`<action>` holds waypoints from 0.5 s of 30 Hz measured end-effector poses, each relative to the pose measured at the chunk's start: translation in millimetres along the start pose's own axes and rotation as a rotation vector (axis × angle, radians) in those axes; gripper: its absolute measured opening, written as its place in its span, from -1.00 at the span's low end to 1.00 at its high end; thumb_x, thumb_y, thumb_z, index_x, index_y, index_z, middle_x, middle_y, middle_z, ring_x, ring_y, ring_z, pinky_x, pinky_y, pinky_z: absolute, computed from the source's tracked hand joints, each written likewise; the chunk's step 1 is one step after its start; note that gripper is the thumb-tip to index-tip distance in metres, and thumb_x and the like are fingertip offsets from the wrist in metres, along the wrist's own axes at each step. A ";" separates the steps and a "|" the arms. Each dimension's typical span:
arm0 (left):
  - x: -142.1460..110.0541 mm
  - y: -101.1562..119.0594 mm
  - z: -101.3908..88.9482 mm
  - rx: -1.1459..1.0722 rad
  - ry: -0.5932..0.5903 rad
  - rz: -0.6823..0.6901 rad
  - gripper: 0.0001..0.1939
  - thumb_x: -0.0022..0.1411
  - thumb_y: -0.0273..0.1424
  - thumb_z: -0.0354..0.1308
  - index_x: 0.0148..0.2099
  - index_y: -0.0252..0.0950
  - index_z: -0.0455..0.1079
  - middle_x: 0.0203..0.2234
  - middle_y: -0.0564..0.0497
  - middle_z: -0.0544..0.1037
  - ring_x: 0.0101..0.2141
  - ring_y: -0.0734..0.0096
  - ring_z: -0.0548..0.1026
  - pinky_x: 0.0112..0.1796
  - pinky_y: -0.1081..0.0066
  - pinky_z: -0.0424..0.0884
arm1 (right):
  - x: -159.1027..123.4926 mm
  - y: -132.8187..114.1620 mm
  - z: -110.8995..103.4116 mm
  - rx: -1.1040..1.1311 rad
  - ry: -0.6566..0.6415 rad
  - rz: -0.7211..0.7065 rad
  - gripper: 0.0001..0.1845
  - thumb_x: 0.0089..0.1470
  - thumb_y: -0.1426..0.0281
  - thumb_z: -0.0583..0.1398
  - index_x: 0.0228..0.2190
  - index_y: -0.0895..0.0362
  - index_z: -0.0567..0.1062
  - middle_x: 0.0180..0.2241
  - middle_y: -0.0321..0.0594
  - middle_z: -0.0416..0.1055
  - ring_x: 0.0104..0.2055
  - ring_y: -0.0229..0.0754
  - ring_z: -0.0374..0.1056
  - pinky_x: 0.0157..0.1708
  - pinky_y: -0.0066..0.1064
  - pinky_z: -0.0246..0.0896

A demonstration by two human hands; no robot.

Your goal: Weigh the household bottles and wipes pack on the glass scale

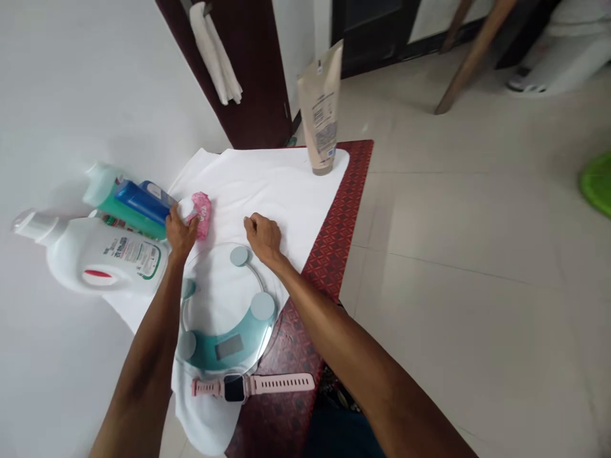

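Note:
My left hand (180, 233) is closed around a small pink patterned bottle with a white cap (200, 213), which lies on the white cloth (267, 184). My right hand (262, 236) rests on the cloth as a loose fist just beyond the round glass scale (224, 312); nothing shows in it. A pink smartwatch (251, 385) lies flat in front of the scale.
A large white detergent jug (98, 254), a green bottle (114, 200) and a blue bottle (143, 200) lie at the left by the wall. A beige tube (323, 108) stands at the cloth's far edge. The red patterned table (344, 210) ends at the right above a tiled floor.

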State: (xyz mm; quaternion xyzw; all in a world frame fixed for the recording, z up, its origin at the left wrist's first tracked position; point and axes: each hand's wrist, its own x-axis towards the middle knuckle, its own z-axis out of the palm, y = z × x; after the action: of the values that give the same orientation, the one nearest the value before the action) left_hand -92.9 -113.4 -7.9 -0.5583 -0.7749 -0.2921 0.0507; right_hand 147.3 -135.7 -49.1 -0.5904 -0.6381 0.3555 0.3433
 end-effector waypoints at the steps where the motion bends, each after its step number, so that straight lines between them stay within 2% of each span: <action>1: 0.2 4.0 -0.9 0.015 -0.002 -0.009 -0.20 0.23 -0.08 0.42 0.34 -0.41 0.31 0.26 -0.46 0.44 0.35 -0.47 0.34 0.37 -0.29 0.22 | -0.1 -0.6 -0.8 0.002 -0.002 0.004 -0.63 0.55 0.28 0.05 -0.28 0.04 0.54 -0.25 -0.20 0.62 -0.21 -0.10 0.44 -0.26 -0.29 -0.09; 5: -4.5 34.2 -7.5 0.069 0.063 0.019 -0.06 0.12 0.13 0.46 0.30 -0.44 0.37 0.34 -0.55 0.29 0.40 -0.73 0.16 0.33 -0.56 -0.01 | -0.3 -2.5 -3.5 0.032 -0.019 0.019 -0.63 0.54 0.27 0.05 -0.29 0.03 0.55 -0.29 -0.23 0.62 -0.22 -0.10 0.45 -0.27 -0.29 -0.07; 8: -7.5 79.7 -1.0 0.038 0.116 0.162 -0.02 0.02 0.13 0.52 0.30 -0.37 0.40 0.40 -0.56 0.21 0.43 -0.67 0.10 0.36 -0.54 -0.07 | -1.0 -4.1 -6.1 0.065 -0.045 0.033 -0.63 0.54 0.26 0.04 -0.29 0.02 0.54 -0.29 -0.23 0.61 -0.22 -0.09 0.45 -0.28 -0.29 -0.06; 11: -2.1 144.8 26.0 -0.161 -0.001 0.256 -0.12 0.08 0.06 0.54 0.31 -0.28 0.40 0.31 -0.45 0.38 0.39 -0.48 0.25 0.39 -0.41 0.06 | -2.8 -5.2 -9.8 0.095 -0.073 0.044 -0.63 0.55 0.24 0.01 -0.25 0.02 0.54 -0.24 -0.21 0.62 -0.19 -0.07 0.45 -0.26 -0.29 -0.01; 13: 5.9 193.8 53.6 -0.350 -0.107 0.296 -0.09 0.08 0.04 0.57 0.33 -0.26 0.36 0.32 -0.40 0.39 0.39 -0.37 0.30 0.39 -0.29 0.15 | -3.9 -5.0 -12.1 0.110 -0.093 0.053 -0.62 0.56 0.24 0.00 -0.21 0.02 0.54 -0.20 -0.18 0.63 -0.14 -0.04 0.47 -0.22 -0.28 0.08; 15: 14.8 241.3 83.1 -0.510 -0.187 0.297 -0.04 0.08 0.01 0.61 0.35 -0.29 0.30 0.38 -0.43 0.33 0.40 -0.29 0.32 0.39 -0.21 0.20 | -3.7 -3.7 -13.2 0.129 -0.124 0.061 -0.66 0.55 0.25 0.02 -0.14 0.03 0.56 -0.13 -0.15 0.62 -0.08 -0.02 0.49 -0.15 -0.26 0.21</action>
State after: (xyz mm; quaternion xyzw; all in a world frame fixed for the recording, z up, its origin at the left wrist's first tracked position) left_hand 138.1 -9.0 25.1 -0.6845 -0.5880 -0.4138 -0.1207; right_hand 157.0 -138.9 -39.3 -0.5630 -0.6158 0.4420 0.3293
